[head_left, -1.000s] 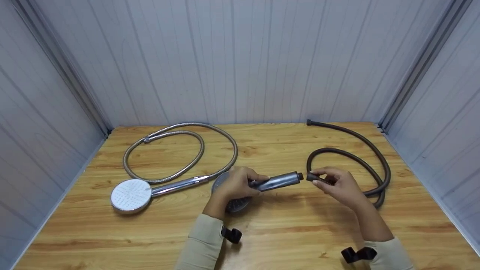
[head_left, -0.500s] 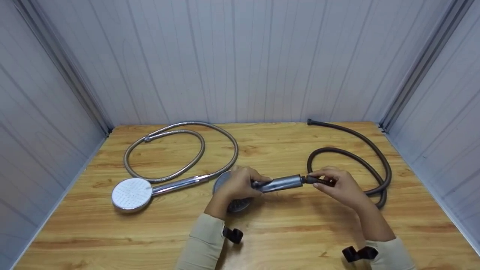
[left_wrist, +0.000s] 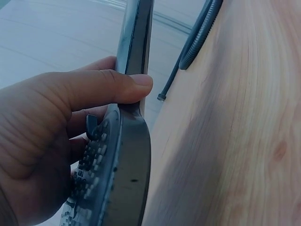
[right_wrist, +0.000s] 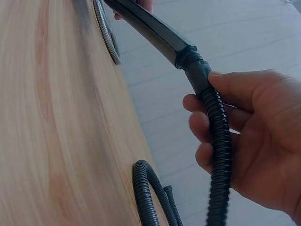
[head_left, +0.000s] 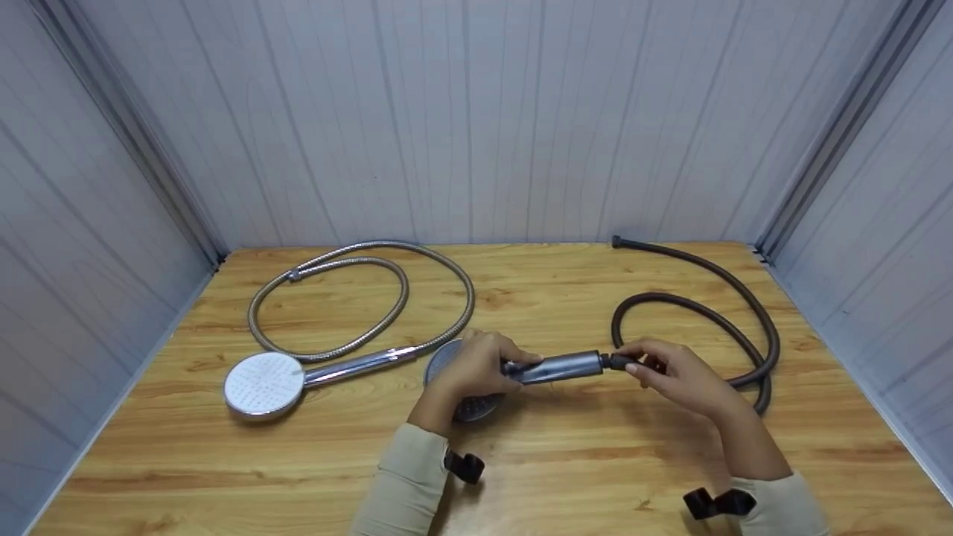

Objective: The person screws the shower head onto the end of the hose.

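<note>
My left hand (head_left: 476, 370) grips a dark grey shower head (left_wrist: 134, 165) at its neck, thumb across the base of the handle (head_left: 562, 367). The nozzle face shows beneath the palm in the left wrist view. My right hand (head_left: 681, 376) pinches the end of a black shower hose (right_wrist: 218, 146) just behind its connector nut (right_wrist: 197, 77), with the other fingers curled round the ribbed tube. That nut sits at the threaded tip of the handle, in line with it, and some thread (right_wrist: 190, 57) still shows between them.
A chrome shower head (head_left: 264, 384) with its coiled metal hose (head_left: 469, 298) lies at the left on the wooden table (head_left: 298, 476). The rest of the black hose loops at the right, its far end (head_left: 617, 242) near the back wall (head_left: 461, 134).
The hose nut, apart from the handle a second ago, has come against its threaded tip. My right fingers have since shifted their hold on the hose end. The left hand barely moves.
</note>
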`<state>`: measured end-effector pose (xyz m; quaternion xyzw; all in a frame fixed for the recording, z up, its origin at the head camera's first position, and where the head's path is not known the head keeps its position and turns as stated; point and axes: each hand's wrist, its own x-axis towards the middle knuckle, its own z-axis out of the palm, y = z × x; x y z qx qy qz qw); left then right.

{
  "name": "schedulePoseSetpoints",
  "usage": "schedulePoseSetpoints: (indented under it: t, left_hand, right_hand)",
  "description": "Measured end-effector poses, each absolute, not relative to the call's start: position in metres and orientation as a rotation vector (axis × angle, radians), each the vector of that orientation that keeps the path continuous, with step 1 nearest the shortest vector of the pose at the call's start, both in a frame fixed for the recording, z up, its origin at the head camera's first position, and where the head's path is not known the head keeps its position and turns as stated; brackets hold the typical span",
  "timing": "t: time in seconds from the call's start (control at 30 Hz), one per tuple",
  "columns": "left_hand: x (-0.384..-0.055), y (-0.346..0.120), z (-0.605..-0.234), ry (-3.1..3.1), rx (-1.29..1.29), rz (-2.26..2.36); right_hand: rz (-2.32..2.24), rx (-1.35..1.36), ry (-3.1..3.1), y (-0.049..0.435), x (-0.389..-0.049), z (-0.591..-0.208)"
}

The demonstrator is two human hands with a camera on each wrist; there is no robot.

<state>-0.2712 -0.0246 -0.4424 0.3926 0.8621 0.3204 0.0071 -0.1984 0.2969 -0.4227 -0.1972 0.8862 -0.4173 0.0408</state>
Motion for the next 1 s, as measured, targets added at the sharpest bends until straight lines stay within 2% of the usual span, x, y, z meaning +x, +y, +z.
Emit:
schedulePoseSetpoints:
  t: [0.77,1.0]
  left_hand:
    - [-0.2682,-0.0219,-0.4423,2.731,1.270,0.901]
    - [-0.2668,-0.0196,-0.4417,2.713,1.282,0.886]
  right_hand:
    - [-1.178,-0.764,2.912,0.2920,-0.2016,-0.4291]
    - [-1.195,-0.735,2.845,0.2890,-0.2021,-0.4309]
